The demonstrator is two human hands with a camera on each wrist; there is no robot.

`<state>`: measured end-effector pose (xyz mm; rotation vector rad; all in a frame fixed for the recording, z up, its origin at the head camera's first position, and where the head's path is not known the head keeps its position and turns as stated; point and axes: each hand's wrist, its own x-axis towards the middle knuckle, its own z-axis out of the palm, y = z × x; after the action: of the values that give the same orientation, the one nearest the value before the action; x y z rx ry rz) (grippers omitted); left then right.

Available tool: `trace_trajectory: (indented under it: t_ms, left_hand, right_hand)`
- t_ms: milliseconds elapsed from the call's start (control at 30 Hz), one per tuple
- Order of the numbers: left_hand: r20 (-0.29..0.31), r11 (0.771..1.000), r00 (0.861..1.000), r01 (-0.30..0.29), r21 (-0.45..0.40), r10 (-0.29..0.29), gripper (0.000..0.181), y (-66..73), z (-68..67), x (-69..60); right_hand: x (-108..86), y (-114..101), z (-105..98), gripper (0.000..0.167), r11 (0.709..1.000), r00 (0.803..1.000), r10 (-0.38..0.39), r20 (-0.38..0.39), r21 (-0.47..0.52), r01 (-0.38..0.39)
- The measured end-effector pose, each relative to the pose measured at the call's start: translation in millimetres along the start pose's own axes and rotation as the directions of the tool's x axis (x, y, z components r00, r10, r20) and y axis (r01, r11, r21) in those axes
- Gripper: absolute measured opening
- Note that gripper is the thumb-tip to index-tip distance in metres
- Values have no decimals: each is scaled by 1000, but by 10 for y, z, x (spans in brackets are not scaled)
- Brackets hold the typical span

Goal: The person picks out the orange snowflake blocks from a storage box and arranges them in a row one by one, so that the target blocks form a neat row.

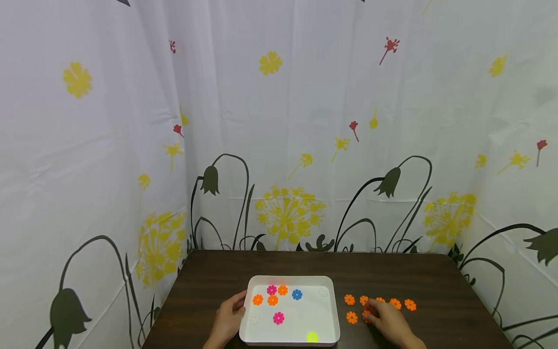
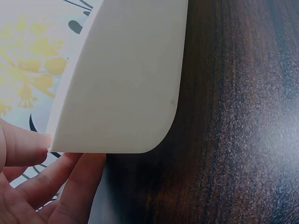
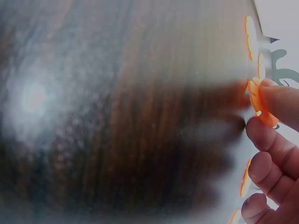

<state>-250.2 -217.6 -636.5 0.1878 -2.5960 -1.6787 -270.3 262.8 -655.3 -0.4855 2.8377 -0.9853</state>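
Observation:
A white tray (image 1: 305, 310) lies on the table, with small flower-shaped discs inside it. My left hand (image 1: 227, 316) holds its left side; in the left wrist view the thumb (image 2: 28, 147) presses the rim while the fingers stand against the outer wall. To the right of the tray, my right hand (image 1: 388, 322) pinches an orange flower-shaped disc (image 3: 264, 108) between thumb and forefinger, low over the table. More orange discs (image 1: 349, 299) lie around that hand in two rows, some partly hidden by it.
Inside the tray are several orange discs (image 1: 257, 300), two pink discs (image 1: 278, 318), a blue disc (image 1: 297, 294), a yellow-green disc (image 1: 312, 337) and faint white ones (image 1: 323, 292). A patterned curtain (image 1: 279, 121) hangs behind the dark wooden table (image 1: 209, 271).

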Motion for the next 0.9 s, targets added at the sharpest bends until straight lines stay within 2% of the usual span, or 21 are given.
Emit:
trace_trajectory:
  t_ms: [133,633,900]
  left_hand:
    - [4,1000,1000,-5,2,5,47,15,0,4]
    - [11,1000,1000,13,17,-13,47,36,-3,3]
    - [15,1000,1000,4,0,-4,47,9,-6,5]
  right_hand:
    - [-15,13,-20,9,999,999,-17,-32,-41,16]
    - [-26,21,-25,13,997,998,17,-62,-73,-22]
    - [-38,-46,-28,13,998,993,32,-109,-52,-38]
